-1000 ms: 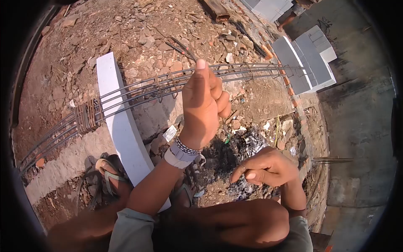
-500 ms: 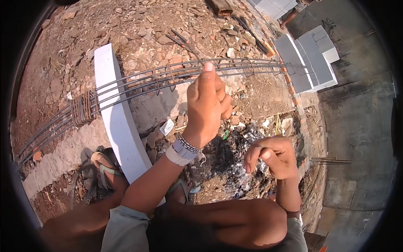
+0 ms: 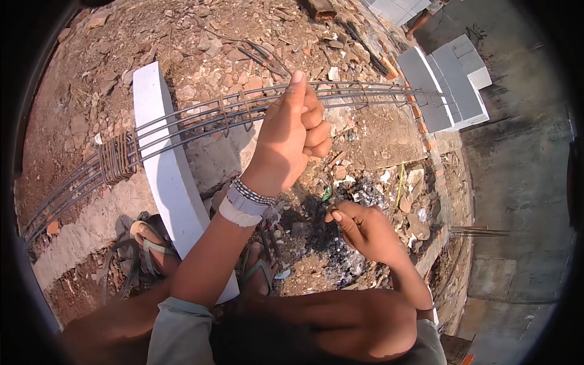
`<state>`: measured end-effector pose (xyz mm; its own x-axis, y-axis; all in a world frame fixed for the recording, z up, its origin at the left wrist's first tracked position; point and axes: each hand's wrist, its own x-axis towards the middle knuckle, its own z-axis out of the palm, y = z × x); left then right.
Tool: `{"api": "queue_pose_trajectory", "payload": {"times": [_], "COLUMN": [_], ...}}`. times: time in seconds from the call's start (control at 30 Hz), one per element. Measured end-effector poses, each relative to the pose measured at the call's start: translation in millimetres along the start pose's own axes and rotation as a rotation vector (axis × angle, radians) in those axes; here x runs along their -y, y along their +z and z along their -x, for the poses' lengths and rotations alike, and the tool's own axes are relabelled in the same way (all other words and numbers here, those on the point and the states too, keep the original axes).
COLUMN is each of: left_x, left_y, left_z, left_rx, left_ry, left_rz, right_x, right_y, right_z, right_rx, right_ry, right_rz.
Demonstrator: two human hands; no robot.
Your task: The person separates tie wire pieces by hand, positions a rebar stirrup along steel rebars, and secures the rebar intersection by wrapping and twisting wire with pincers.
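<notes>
My left hand (image 3: 286,131) is closed, thumb up, at the near side of a long rebar cage (image 3: 201,125). Dark thin wires (image 3: 264,58) run from the far side of the bars to its thumb tip and appear gripped there. Square stirrups (image 3: 246,111) ring the bars, and several sit bunched (image 3: 117,159) at the left. Lower right, my right hand (image 3: 371,234) is closed in a pinch, apart from the cage. Whatever lies between its fingertips is too small to make out.
A long white block (image 3: 164,176) lies under the cage, by my sandalled feet (image 3: 258,271). Rubble (image 3: 201,48) and a blackened ash patch (image 3: 347,255) cover the ground. Grey-white blocks (image 3: 456,79) stand at the right on dark concrete (image 3: 517,182).
My right hand has moved left and its fingers have drawn into a pinch. My left hand has shifted slightly up and left; a longer wire strand now shows beyond the cage.
</notes>
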<state>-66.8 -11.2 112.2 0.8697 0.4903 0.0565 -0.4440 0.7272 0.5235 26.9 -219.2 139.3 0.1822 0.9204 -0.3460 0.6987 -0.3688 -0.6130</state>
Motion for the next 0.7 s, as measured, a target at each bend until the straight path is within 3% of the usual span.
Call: {"api": "queue_pose_trajectory", "payload": {"times": [0.03, 0.27, 0.37, 0.47, 0.57, 0.7], "left_x": [4, 67, 65, 73, 86, 93], "left_y": [3, 7, 2, 7, 0, -12], "left_z": [-1, 32, 34, 27, 26, 22], "left_rx": [0.017, 0.150, -0.083, -0.164, -0.279, -0.459], "left_ry": [-0.012, -0.105, 0.044, 0.128, 0.091, 0.007], "left_rz": [0.070, 0.296, 0.186, 0.158, -0.014, -0.041], "right_x": [0, 6, 3, -3, -11, -9], "right_y": [-1, -4, 9, 23, 34, 39], "right_z": [1, -5, -9, -9, -8, 1], "right_rx": [0.003, -0.117, -0.226, -0.331, -0.357, -0.153], "right_ry": [0.099, 0.104, 0.047, 0.038, 0.016, -0.043], "right_rz": [-0.128, -0.282, -0.034, 0.333, 0.391, 0.368]}}
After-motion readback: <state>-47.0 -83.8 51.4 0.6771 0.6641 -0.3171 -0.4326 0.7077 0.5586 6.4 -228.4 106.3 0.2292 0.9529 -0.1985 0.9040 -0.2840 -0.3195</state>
